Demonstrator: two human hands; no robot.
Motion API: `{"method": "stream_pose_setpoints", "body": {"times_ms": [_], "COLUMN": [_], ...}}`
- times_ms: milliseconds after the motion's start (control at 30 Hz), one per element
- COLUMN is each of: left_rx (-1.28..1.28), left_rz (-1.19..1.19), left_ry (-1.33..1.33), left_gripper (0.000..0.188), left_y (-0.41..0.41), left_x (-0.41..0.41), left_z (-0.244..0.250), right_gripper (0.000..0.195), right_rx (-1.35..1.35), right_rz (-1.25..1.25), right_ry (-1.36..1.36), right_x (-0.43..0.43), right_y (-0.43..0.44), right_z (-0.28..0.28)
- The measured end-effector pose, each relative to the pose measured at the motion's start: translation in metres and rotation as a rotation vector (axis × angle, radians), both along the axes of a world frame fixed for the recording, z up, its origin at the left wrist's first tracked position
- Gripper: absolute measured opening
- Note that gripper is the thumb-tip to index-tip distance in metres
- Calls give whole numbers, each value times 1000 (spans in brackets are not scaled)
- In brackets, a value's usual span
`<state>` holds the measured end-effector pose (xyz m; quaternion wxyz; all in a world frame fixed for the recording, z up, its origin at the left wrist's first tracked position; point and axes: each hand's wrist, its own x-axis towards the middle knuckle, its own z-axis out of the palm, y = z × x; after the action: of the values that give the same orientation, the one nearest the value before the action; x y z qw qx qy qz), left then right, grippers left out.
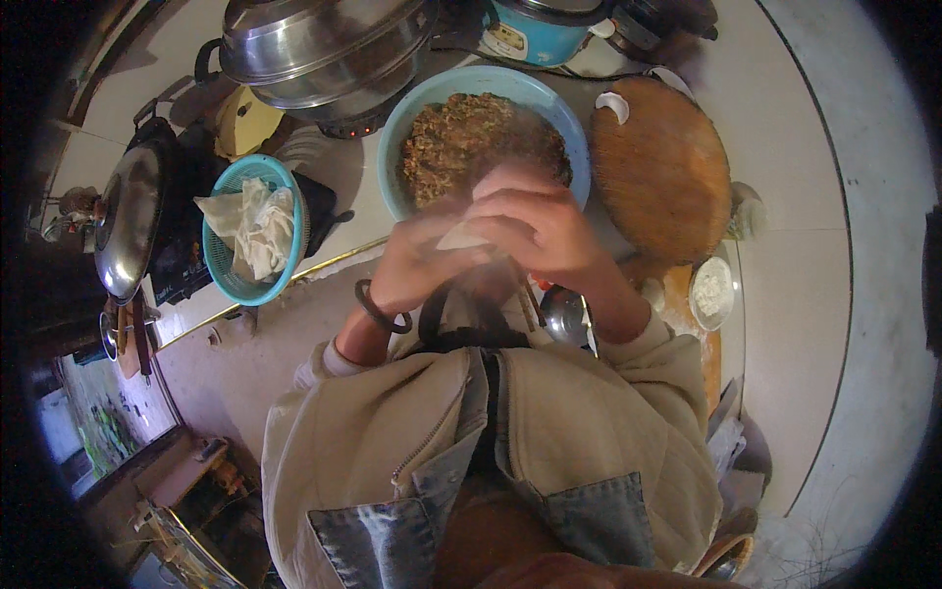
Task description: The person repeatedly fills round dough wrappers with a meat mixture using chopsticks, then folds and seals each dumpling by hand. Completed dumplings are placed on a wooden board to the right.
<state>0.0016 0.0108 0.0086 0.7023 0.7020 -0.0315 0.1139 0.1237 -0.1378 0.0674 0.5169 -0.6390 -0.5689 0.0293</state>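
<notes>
My left hand (423, 258) and my right hand (533, 224) meet in front of my chest, over the near rim of a light-blue basin (390, 147). Between their fingers is a pale piece of dough (462, 237), partly hidden and blurred by motion. A brown chopped filling (456, 140) lies in the basin beyond the hands. A dark bracelet circles my left wrist. Below my right hand, a pair of chopsticks (528, 303) and a shiny metal bowl (565, 315) show in part.
A round wooden board (662, 177) with an eggshell piece (612, 107) stands right of the basin, above a bowl of flour (712, 293). At left are a turquoise basket (300, 235) holding white cloth (266, 228) and a lidded wok (131, 217). A steel steamer (316, 44) and blue rice cooker (548, 37) stand behind.
</notes>
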Motion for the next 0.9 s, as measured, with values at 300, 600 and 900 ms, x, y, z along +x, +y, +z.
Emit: {"method": "stream_pose_setpoints", "body": {"times_ms": [300,600,900], "left_rx": [-91,-143,-154], "left_rz": [-71,-115,-177], "left_ry": [200,88,183], "left_gripper": [28,23,22], "left_y": [-2,-3,0], "left_x": [-4,-4,-6], "left_z": [9,5,7], "right_gripper": [7,6,5], "right_rx": [-4,-15,-23], "right_rz": [50,77,139], "right_ry": [80,118,125], "right_x": [2,2,6], "right_y": [1,5,10], "right_z": [-3,-1,-4]}}
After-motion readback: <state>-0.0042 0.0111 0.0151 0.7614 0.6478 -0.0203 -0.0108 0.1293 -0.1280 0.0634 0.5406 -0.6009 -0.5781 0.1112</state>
